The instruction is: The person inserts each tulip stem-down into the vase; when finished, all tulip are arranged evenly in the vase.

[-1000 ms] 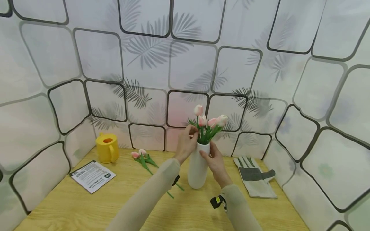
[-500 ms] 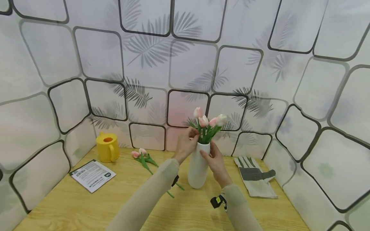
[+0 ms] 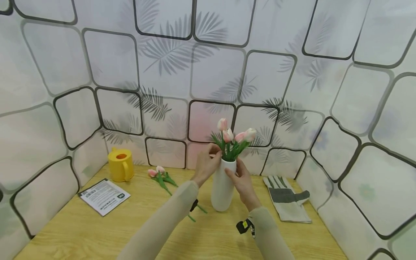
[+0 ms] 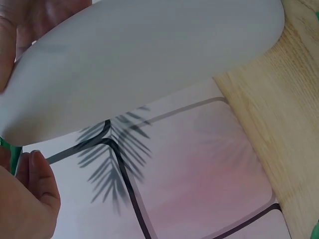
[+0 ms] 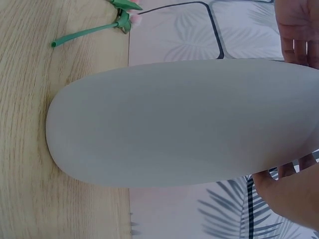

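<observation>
A tall white vase [image 3: 222, 187] stands on the wooden table with several pink-and-white tulips [image 3: 240, 136] in its mouth. My left hand [image 3: 207, 162] is at the left of the rim, its fingers pinching a tulip [image 3: 222, 124] low among the green leaves; the exact grip is partly hidden. On the opposite side, my right hand [image 3: 243, 182] holds the vase near its top, thumb in front and fingers behind. The vase body [image 4: 149, 64] fills much of the left wrist view, and the right wrist view shows its rounded base [image 5: 65, 129] on the tabletop.
Loose tulips [image 3: 160, 177] lie left of the vase, their stems partly under my left forearm. Farther left are a yellow watering can [image 3: 121, 166] and a printed sheet [image 3: 104, 198]. Work gloves [image 3: 286, 200] lie at the right. A patterned backdrop [image 3: 165, 119] encloses the table.
The tulip at my left hand dipped slightly and rose again, shifting a little left. My left hand has moved slightly left. My right hand keeps its place on the vase.
</observation>
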The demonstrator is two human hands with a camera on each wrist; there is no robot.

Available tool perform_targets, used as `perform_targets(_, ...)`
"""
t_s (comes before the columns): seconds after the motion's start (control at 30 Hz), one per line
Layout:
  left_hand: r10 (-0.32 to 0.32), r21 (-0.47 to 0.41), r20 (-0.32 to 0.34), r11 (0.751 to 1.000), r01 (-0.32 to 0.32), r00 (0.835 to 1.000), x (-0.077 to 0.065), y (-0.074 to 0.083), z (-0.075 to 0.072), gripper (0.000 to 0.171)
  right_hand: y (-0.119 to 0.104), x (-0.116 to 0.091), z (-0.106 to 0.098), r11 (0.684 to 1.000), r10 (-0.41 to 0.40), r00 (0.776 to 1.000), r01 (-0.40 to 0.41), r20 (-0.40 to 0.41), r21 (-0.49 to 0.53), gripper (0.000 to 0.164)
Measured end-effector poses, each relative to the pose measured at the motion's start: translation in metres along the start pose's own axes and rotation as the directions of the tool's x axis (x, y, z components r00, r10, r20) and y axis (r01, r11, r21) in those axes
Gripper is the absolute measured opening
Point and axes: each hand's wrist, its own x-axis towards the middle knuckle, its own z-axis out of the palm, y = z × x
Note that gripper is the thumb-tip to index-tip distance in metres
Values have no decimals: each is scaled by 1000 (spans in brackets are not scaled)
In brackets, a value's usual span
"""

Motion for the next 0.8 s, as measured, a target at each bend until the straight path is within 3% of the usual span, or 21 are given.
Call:
perform_targets(0.23,-26,-41,16,999,27,1000,-6,-15,-11,18,-1,-1,1,1000,13,1000,-13,-10,-10,69)
perform_targets(0.37,-55,-108,22,993,57,998,-13,-26,-19,16,0,-1,0,1000,14,1000,-14,-16,-14,70)
perform_targets(0.57,-120,-211,46,969,127,992,-22,-51,-35,18,0,0,-1,1000,7,1000,-7,-8,-6,70)
perform_targets(0.8,-226,-294,114,923,250,967,-25,-80,-68,20,-1,0,-1,1000,5,1000,-5,-8,-4,69)
